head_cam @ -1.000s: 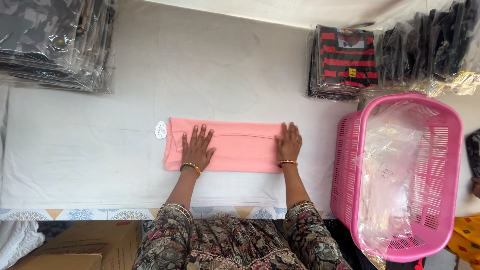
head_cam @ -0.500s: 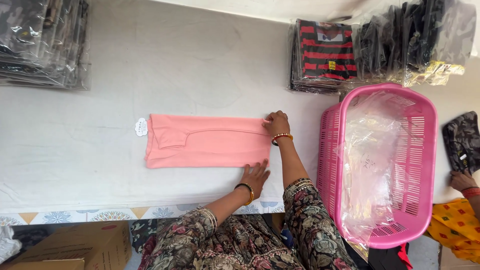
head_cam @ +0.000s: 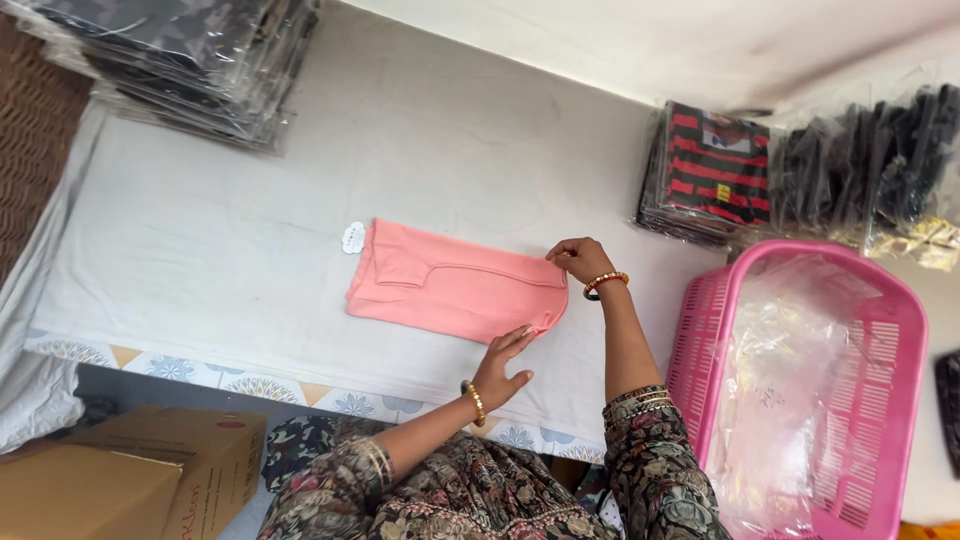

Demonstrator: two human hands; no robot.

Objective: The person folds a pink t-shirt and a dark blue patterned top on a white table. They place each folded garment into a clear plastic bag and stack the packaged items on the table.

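Folded pink garment (head_cam: 455,290) lies flat on the white-covered worktop (head_cam: 200,240), its right end between the two hands. Right hand (head_cam: 580,260) pinches the far right corner, fingers closed on the cloth; left hand (head_cam: 503,365) has fingers extended, tips touching the near right corner at the hem, nothing gripped as far as I can tell. Judgement: light, soft knit, limp, no stiffness, so it sags and unfolds if lifted from one point. Best held at both right-end corners or along the folded edge, kept flat. White tag (head_cam: 353,237) pokes out at the end far left of the hands. Pink basket (head_cam: 890,330) sits just right of the right forearm.
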